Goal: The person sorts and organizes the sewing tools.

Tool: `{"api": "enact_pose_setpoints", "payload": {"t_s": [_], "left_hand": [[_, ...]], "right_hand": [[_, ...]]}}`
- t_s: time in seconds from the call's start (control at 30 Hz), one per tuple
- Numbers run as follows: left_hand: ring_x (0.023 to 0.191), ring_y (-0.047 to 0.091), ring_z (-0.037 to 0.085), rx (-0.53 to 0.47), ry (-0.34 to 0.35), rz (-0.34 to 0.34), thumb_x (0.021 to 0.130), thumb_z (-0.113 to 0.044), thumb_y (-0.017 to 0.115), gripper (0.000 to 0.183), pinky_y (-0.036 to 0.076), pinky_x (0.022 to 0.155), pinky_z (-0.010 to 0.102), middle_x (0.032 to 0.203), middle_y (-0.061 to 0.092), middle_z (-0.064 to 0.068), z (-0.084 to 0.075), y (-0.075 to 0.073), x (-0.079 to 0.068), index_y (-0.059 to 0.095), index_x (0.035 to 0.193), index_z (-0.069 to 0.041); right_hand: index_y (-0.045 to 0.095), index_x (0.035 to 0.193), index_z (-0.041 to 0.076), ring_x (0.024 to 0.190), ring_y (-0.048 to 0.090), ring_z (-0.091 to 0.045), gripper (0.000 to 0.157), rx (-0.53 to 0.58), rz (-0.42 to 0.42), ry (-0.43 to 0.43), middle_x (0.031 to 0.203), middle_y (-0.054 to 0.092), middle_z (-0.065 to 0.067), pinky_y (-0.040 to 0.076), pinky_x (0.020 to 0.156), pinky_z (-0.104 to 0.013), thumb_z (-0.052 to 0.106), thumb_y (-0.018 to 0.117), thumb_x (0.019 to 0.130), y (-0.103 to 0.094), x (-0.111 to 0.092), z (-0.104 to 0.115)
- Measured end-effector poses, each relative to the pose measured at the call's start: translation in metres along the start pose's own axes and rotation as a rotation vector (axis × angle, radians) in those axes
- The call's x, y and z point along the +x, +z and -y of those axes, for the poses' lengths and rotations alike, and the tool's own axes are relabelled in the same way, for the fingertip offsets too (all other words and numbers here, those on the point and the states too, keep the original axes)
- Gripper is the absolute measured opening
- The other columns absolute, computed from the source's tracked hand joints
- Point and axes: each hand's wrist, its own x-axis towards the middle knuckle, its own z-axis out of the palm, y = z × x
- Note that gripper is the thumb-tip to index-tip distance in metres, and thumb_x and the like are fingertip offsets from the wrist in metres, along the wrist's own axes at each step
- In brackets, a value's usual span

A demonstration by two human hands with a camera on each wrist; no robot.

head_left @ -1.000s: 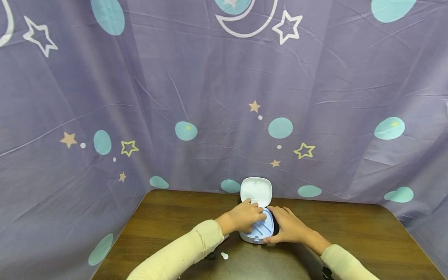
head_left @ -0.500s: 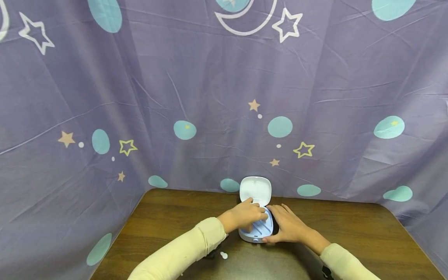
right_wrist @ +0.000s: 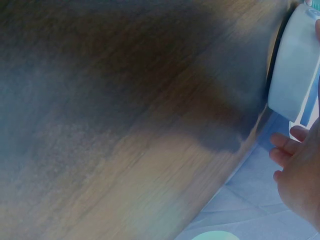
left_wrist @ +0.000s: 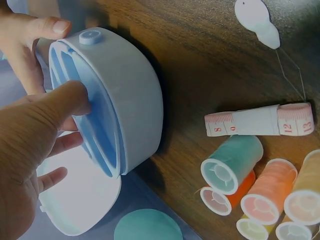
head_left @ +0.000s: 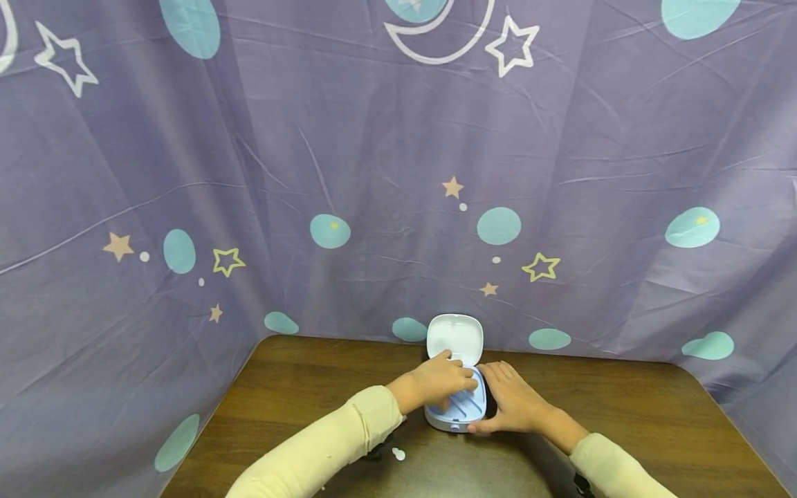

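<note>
A rounded white sewing box stands on the table, its lid raised at the back. Inside it sits a ridged light-blue tray. Reaching over from the left, my left hand has its thumb and curled index finger on the tray, pinching it; the exact contact is partly hidden. The other fingers stick out towards the lid. My right hand holds the box's right side, thumb at the front by the blue button and fingers towards the back.
Left of the box lie a white needle threader with a wire loop, a rolled tape measure and several thread spools. The brown wooden table meets a purple patterned curtain behind.
The left hand shifts very slightly to the right over the tray; the right hand's fingers move a little closer together. The box and its raised lid stay in place.
</note>
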Motion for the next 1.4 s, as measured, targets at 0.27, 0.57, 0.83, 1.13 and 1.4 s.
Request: {"api": "enact_pose_setpoints", "payload": {"t_s": [0.27,0.57,0.83,1.13,1.4], "left_hand": [[0.105,0.062,0.006,0.007,-0.001,-0.02,0.07,-0.043,0.088,0.057,0.046,0.091,0.029,0.117,0.066,-0.018,0.003,-0.003,-0.002,0.063,0.119,-0.034],[0.104,0.062,0.006,0.054,0.001,-0.055,0.071,-0.043,0.086,0.055,0.044,0.094,0.029,0.113,0.065,-0.018,0.005,-0.004,-0.007,0.062,0.12,-0.034],[0.105,0.063,0.008,0.069,-0.016,-0.079,0.074,-0.043,0.083,0.052,0.045,0.099,0.032,0.114,0.066,-0.016,0.009,-0.009,-0.016,0.062,0.12,-0.029],[0.104,0.064,0.009,0.041,-0.03,-0.173,0.073,-0.045,0.083,0.052,0.046,0.1,0.032,0.111,0.068,-0.014,0.017,-0.014,-0.031,0.063,0.116,-0.025],[0.093,0.063,0.011,-0.017,-0.076,-0.33,0.069,-0.041,0.08,0.047,0.046,0.096,0.033,0.1,0.069,-0.012,0.037,-0.015,-0.054,0.064,0.11,-0.023]], "right_hand": [[0.05,0.138,-0.002,0.121,0.055,-0.028,0.108,0.012,-0.004,0.006,0.126,0.059,-0.011,0.039,0.112,-0.056,0.081,0.07,0.07,-0.001,-0.002,0.001],[0.049,0.138,-0.001,0.122,0.054,-0.03,0.106,0.013,-0.009,-0.004,0.127,0.058,-0.012,0.04,0.111,-0.057,0.081,0.068,0.073,0.001,-0.001,0.003],[0.049,0.139,-0.001,0.122,0.054,-0.029,0.107,0.029,-0.007,0.008,0.128,0.058,-0.012,0.039,0.111,-0.054,0.08,0.068,0.072,0.003,-0.002,0.003],[0.049,0.138,0.0,0.12,0.054,-0.027,0.107,0.024,-0.008,-0.001,0.126,0.058,-0.009,0.04,0.11,-0.054,0.082,0.067,0.072,0.004,-0.001,0.003],[0.051,0.136,0.001,0.12,0.054,-0.025,0.102,0.028,0.007,0.002,0.126,0.059,-0.01,0.04,0.109,-0.053,0.08,0.066,0.074,0.003,0.001,0.004]]}}
